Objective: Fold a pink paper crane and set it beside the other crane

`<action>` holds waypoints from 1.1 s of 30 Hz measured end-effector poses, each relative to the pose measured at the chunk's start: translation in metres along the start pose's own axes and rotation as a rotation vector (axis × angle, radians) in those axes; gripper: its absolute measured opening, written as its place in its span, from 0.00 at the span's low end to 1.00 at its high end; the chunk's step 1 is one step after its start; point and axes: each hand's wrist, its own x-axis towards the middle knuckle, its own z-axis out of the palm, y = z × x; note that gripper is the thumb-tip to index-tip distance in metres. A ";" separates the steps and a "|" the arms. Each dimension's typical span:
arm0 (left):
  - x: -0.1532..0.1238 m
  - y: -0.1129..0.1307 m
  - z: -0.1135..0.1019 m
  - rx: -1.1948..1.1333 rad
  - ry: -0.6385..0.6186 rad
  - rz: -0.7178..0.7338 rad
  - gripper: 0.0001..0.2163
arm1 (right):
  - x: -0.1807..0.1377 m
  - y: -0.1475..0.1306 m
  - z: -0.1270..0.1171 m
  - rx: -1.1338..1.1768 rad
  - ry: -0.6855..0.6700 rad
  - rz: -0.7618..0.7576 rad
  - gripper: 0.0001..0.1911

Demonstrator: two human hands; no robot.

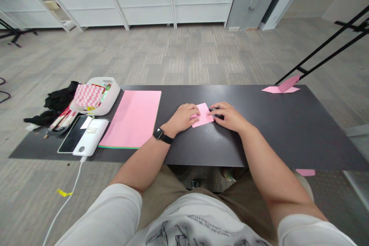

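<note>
Now, the small pink paper [204, 115] lies on the dark table [207, 146] | left hand [183, 117]: bent fingers touch its left side | right hand [228, 117]: bent fingers at its right edge | pinching or not, I cannot tell

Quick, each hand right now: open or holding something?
Left hand: fingers on the small pink paper; whether it pinches can't be told.
Right hand: loosely open, fingertips at that paper's right edge.

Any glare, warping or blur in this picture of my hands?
Head view: faint sheen on the dark table near the left hand and right hand, which show no obvious motion blur; head view again: likely wide-angle distortion, white cabinet uprights splaying outward.
</note>
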 end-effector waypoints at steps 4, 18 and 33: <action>0.000 -0.003 0.001 -0.020 0.015 0.040 0.10 | 0.001 0.000 0.000 0.020 0.003 -0.007 0.15; -0.006 0.006 -0.010 -0.091 -0.035 0.013 0.05 | -0.001 -0.005 -0.003 0.068 -0.048 0.003 0.19; -0.007 0.006 -0.011 -0.092 -0.062 0.006 0.15 | 0.008 -0.017 0.007 0.054 0.141 0.093 0.07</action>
